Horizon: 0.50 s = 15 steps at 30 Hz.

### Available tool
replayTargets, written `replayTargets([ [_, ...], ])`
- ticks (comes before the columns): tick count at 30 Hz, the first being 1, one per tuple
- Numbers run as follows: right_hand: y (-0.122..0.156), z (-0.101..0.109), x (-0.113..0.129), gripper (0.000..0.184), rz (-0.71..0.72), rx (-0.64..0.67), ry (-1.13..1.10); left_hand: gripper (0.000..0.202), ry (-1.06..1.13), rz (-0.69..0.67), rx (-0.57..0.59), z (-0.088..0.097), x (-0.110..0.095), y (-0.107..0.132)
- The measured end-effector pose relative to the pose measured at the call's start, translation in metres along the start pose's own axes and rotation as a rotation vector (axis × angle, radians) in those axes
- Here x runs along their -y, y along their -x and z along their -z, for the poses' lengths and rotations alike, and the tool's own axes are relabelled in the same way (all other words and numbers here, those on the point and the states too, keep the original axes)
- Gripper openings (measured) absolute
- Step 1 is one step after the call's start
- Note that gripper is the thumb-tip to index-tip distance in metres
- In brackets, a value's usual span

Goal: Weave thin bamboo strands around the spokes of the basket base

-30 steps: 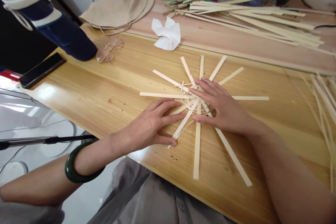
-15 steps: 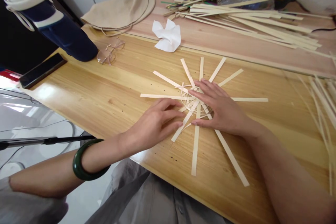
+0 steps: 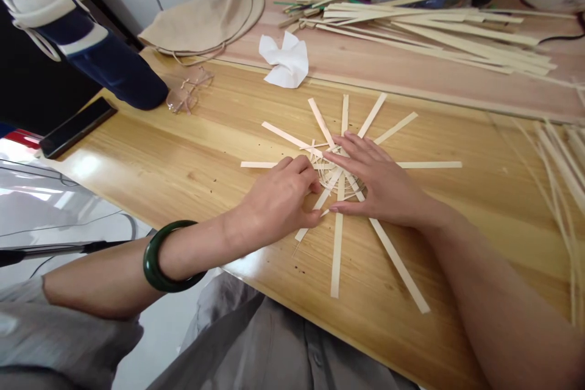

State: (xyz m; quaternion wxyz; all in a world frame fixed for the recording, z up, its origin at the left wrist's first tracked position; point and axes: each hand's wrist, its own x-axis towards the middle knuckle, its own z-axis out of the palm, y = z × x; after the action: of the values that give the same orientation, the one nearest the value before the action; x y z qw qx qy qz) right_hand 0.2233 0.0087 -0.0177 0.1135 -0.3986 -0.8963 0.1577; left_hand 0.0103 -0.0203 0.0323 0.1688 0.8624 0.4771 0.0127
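Observation:
A round woven piece (image 3: 340, 181) lies flat on the table, thin strands looped around its middle and flat pale wood or bamboo strips (image 3: 337, 256) fanning out like spokes. My right hand (image 3: 372, 180) rests over its centre and right side, fingers spread and pressing down, thumb near the lower edge. At the left edge of the weave my left hand (image 3: 286, 198) has its fingers curled in toward the thumb. A short thin strand end shows by that thumb, but what lies inside the fingers is hidden. A green bangle (image 3: 155, 259) circles my left wrist.
Behind the weave lies a crumpled white tissue (image 3: 287, 61). Glasses (image 3: 187, 91), a blue bottle (image 3: 114, 67), a phone (image 3: 77, 128) and a beige cloth bag (image 3: 205, 18) are at the left. Stacked strips (image 3: 434, 24) fill the back; loose strands (image 3: 560, 207) lie right.
My left hand has gone from loosely extended fingers to a curled grip at the left edge of the weave. My right hand stays spread on it. The view has shifted slightly.

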Motion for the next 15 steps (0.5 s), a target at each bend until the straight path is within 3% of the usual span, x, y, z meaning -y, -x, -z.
replayTargets([
  [8, -0.001, -0.001, -0.001, 0.087, -0.006, -0.002, 0.013, 0.009, -0.353, -0.094, 0.052, -0.001, -0.027, 0.008],
  [11, -0.002, -0.002, 0.0, 0.087, -0.018, 0.011, 0.012, 0.009, -0.316, 0.011, 0.075, -0.003, -0.03, 0.01],
  [15, -0.003, -0.004, 0.0, 0.087, -0.031, -0.002, 0.009, 0.013, -0.271, 0.12, 0.016, -0.006, -0.026, 0.013],
])
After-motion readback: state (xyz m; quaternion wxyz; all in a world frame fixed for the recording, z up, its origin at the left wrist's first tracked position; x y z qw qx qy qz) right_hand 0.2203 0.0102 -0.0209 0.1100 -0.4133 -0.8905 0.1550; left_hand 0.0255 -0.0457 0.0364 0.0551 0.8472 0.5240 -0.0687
